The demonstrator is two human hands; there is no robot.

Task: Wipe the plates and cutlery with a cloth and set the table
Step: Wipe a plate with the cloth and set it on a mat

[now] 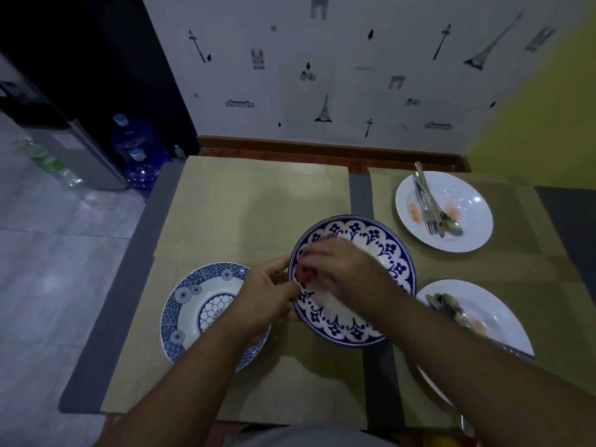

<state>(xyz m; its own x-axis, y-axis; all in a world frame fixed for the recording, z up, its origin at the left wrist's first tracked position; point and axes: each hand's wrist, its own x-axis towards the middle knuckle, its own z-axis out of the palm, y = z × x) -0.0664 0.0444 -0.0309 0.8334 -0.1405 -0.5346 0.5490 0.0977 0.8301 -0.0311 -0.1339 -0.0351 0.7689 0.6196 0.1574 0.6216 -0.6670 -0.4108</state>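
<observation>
The left hand (269,287) is gripping the near-left rim of the blue-flowered plate (383,250), fingers curled around its edge and under it, holding the plate tilted above the table (245,201). The right hand (338,266) is lying inside the same plate, fingers bent and pressing down near the left rim; something reddish is showing at its fingertips, but whether that is a cloth or something else cannot be told, nor whether the hand is clasping anything. The plate is sitting between the two hands, its far and right rim showing free.

Just left of it, partly under the left forearm, a blue-patterned plate (193,304) is resting flat on the brown mat (258,182). To the far right a white plate (467,217) is holding a bundle of cutlery (430,204) and some orange smears. Nearer on the right, another white plate (496,317) is lying partly under the right forearm, with more spoons (443,303) on it.
</observation>
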